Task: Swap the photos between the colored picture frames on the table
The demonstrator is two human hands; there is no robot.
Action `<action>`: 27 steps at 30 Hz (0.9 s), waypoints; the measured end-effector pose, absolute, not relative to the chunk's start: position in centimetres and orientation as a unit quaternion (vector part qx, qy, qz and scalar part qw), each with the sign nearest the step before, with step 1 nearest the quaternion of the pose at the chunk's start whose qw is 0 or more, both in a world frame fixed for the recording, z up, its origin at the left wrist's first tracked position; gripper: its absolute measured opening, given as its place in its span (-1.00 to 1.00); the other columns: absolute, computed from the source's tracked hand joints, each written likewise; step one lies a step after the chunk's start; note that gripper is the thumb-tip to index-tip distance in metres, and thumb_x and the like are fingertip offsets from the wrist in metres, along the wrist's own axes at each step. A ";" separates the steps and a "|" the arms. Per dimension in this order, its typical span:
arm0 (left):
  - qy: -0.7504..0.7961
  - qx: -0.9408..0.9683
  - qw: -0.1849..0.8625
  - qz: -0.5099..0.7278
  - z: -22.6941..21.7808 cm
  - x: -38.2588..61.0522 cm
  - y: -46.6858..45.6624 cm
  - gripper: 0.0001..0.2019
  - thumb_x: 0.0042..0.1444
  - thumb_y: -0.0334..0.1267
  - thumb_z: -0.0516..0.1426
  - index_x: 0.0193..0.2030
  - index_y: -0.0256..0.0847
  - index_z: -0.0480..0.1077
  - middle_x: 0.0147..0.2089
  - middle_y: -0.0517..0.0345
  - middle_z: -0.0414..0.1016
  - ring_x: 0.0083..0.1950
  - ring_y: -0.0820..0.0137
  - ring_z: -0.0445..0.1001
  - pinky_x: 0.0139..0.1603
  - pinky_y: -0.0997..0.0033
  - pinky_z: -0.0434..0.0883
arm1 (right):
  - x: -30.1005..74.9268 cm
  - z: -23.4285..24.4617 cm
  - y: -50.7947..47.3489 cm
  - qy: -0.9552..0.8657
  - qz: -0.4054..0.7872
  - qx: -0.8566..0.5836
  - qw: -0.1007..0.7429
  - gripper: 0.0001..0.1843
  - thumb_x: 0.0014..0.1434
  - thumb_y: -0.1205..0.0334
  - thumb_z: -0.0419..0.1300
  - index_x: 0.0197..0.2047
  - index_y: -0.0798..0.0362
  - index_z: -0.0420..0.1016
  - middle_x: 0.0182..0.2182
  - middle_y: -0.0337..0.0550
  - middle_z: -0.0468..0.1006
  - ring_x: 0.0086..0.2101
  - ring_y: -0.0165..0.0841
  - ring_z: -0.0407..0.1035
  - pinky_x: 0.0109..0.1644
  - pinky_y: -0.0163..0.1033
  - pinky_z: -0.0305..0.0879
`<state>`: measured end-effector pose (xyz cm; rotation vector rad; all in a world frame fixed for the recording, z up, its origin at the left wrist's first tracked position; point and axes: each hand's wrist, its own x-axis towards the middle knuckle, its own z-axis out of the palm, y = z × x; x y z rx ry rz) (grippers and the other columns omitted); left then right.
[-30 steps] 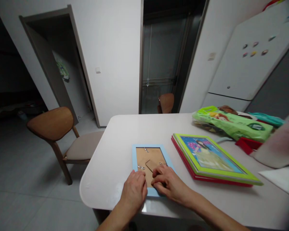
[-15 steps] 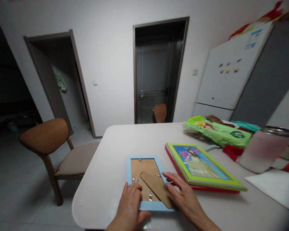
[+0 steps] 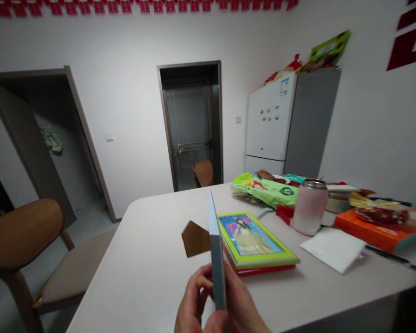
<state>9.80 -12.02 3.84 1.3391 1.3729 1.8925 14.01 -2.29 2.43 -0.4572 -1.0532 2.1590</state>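
A light blue picture frame [image 3: 215, 245] is held up on edge above the near part of the table, seen from its narrow side. Its brown stand flap [image 3: 196, 239] sticks out to the left from the back. My left hand [image 3: 197, 296] grips the frame's lower left side with bent fingers. On the other side, my right hand [image 3: 241, 300] is closed against the frame, partly hidden behind it. Just to the right lies a green picture frame [image 3: 254, 238] with a picture of a figure in a pale yellow dress, stacked on a red frame [image 3: 266, 271].
A pink and white jar [image 3: 310, 208], a green package [image 3: 266, 190], a folded white paper [image 3: 334, 249], a black pen [image 3: 391, 257] and an orange box [image 3: 374, 230] occupy the white table's [image 3: 125, 277] right side. A wooden chair [image 3: 24, 231] stands at left.
The blue frame, lying face down before, has been lifted and turned up on edge, its stand now swung outward. Both hands rose with it. My view has turned right.
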 end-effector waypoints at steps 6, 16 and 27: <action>0.559 0.506 0.248 0.608 3.6 8.9 -10.1 -0.53 0.03 -0.29 -0.06 0.12 -0.15 -0.02 0.16 -0.03 0.10 0.14 0.26 0.14 0.06 0.16 0.20 | 18.8 7.0 8.8 -0.502 0.727 -0.255 0.394 -0.55 -0.03 0.24 0.03 0.00 -0.03 0.21 -0.44 -0.22 0.52 -0.55 -0.37 0.39 -0.49 -0.28 0.31; 0.671 0.443 0.286 0.521 0.4 7.2 -4.4 -0.49 -0.08 -0.54 -0.10 0.09 -0.42 0.04 0.14 -0.16 0.13 0.09 0.40 0.21 0.08 0.39 0.18 | 21.9 3.6 20.5 -0.693 0.563 -0.377 0.247 -0.55 -0.10 0.30 0.03 -0.07 0.15 0.32 -0.55 -0.16 0.53 -0.57 -0.33 0.39 -0.50 -0.28 0.28; 0.677 0.464 0.290 0.491 -1.1 8.5 -1.8 -0.44 -0.12 -0.53 -0.08 0.12 -0.42 0.00 0.16 -0.11 0.11 0.13 0.38 0.16 0.09 0.38 0.16 | 22.0 2.5 20.0 -0.744 0.474 -0.418 0.217 -0.70 -0.14 0.11 0.10 -0.40 0.11 0.51 -0.53 -0.14 0.54 -0.51 -0.35 0.36 -0.45 -0.34 0.19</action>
